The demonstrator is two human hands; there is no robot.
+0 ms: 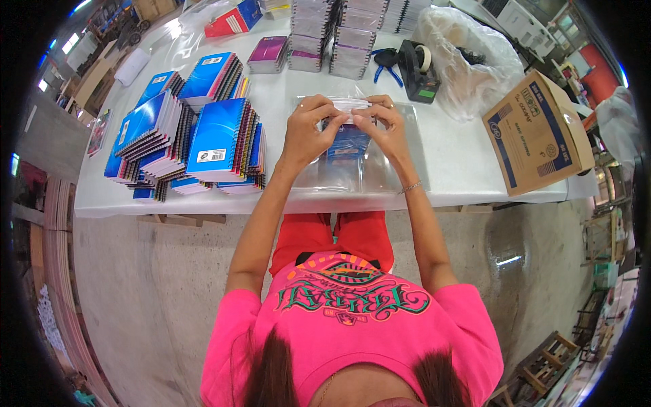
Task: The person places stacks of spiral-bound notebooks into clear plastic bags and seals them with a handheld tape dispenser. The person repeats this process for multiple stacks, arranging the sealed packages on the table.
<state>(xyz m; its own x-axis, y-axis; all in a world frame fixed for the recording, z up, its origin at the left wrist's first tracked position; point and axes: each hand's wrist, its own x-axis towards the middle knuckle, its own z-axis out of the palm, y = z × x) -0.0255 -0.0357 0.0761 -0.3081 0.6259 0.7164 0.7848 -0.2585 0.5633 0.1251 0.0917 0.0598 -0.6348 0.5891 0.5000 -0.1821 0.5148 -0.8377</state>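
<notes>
In front of me on the table stands a small stack of notebooks, a blue cover facing me and white page edges at its top. Clear plastic film lies under and around it. At the stack's upper left, my left hand is closed, its thumb and fingers pinching the film. My right hand does the same at the upper right, the thumbs nearly meeting. The fingers hide part of the stack's top edge.
Piles of blue spiral notebooks fill the table's left side. Wrapped bundles stand at the back beside blue-handled cutters and a tape dispenser. To the right are a clear plastic bag and a cardboard box.
</notes>
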